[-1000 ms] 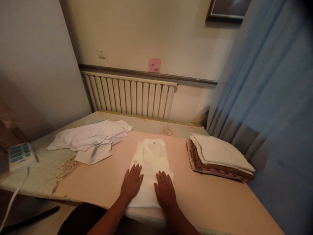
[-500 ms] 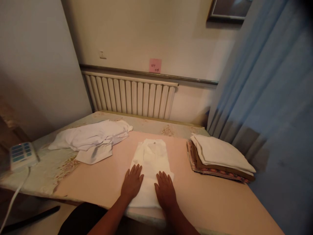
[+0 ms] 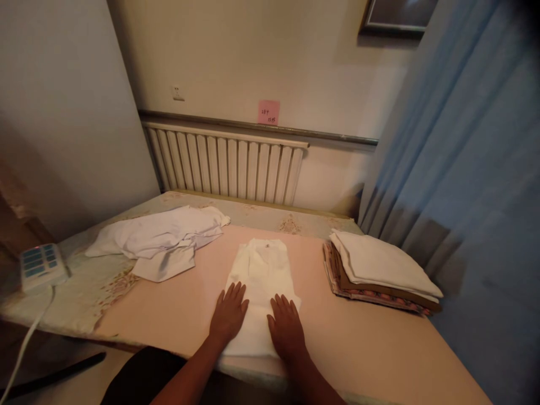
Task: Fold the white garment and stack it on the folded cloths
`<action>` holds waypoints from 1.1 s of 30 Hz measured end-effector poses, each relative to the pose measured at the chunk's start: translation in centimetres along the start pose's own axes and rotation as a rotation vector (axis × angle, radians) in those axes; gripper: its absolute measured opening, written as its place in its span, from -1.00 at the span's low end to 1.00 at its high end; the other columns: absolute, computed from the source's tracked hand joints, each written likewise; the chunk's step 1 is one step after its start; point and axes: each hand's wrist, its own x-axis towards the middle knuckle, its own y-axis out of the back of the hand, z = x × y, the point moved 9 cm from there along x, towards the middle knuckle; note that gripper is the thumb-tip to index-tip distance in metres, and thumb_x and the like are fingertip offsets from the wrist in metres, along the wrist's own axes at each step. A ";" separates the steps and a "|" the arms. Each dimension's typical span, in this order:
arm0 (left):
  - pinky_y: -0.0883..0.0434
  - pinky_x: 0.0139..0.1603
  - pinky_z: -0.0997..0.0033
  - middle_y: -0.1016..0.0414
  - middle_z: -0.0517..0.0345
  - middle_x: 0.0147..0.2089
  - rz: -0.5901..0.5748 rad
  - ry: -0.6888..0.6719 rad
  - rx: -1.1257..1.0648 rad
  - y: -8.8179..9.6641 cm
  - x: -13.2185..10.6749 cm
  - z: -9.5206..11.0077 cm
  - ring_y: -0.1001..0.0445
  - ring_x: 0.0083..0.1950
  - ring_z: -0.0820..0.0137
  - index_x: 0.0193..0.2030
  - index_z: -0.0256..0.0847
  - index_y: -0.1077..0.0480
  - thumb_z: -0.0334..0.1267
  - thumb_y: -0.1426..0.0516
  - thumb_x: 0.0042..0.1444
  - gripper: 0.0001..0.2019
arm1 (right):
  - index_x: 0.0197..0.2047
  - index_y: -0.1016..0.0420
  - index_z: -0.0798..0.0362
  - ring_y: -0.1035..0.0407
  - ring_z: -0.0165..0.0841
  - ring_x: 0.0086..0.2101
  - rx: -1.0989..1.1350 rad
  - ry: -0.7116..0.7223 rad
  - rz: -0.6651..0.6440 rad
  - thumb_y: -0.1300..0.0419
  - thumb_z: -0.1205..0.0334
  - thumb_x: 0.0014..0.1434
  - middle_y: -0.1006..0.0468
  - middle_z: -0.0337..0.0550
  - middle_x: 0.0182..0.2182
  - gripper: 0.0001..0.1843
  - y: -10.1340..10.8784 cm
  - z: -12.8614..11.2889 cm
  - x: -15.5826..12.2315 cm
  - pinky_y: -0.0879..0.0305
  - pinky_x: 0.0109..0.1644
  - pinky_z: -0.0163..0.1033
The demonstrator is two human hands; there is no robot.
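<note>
A white shirt (image 3: pixel 264 275), folded into a long narrow shape with its collar end away from me, lies on the pink sheet (image 3: pixel 346 349) near the table's front edge. Flat on its left side rests my left hand (image 3: pixel 229 314), fingers stretched out. My right hand (image 3: pixel 287 326) lies palm down on the shirt's right side, its fingers spread too. Neither hand grips anything. The palms cover part of the shirt's lower half.
Crumpled white garments (image 3: pixel 156 233) lie at the left. At the right sits a stack of folded cloths (image 3: pixel 383 267) beside a blue curtain (image 3: pixel 472 225). A power strip (image 3: pixel 42 267) with a white cord stands on the left corner. A radiator (image 3: pixel 228 163) runs behind the table.
</note>
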 end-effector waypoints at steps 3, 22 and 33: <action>-0.08 0.38 -0.04 -0.18 0.08 0.39 -0.011 0.003 0.002 0.0 0.0 0.0 -0.09 0.42 0.18 0.35 -0.16 -0.18 -0.06 0.17 0.34 -0.48 | 0.20 -0.38 0.07 -0.19 -0.19 0.24 -0.003 0.001 -0.002 0.00 0.20 0.34 -0.41 -0.03 0.18 -0.59 0.1 -0.1 0.0 0.00 0.35 0.03; -0.12 0.36 -0.04 -0.23 0.06 0.37 0.017 0.005 0.009 0.8 -0.2 0.4 -0.14 0.40 0.18 0.33 -0.10 -0.22 -0.09 0.14 0.33 -0.52 | 0.18 -0.40 0.08 -0.21 -0.16 0.22 0.019 -0.002 0.010 0.03 0.19 0.35 -0.43 -0.02 0.17 -0.59 -0.1 0.0 -0.2 0.01 0.34 0.03; -0.12 0.36 -0.06 -0.22 0.05 0.37 0.028 0.005 0.003 0.7 -0.4 0.3 -0.13 0.41 0.18 0.34 -0.11 -0.20 -0.09 0.14 0.33 -0.51 | 0.18 -0.41 0.07 -0.22 -0.15 0.22 0.025 0.006 0.014 0.02 0.18 0.34 -0.43 -0.02 0.17 -0.59 -0.2 0.0 -0.2 0.00 0.34 0.03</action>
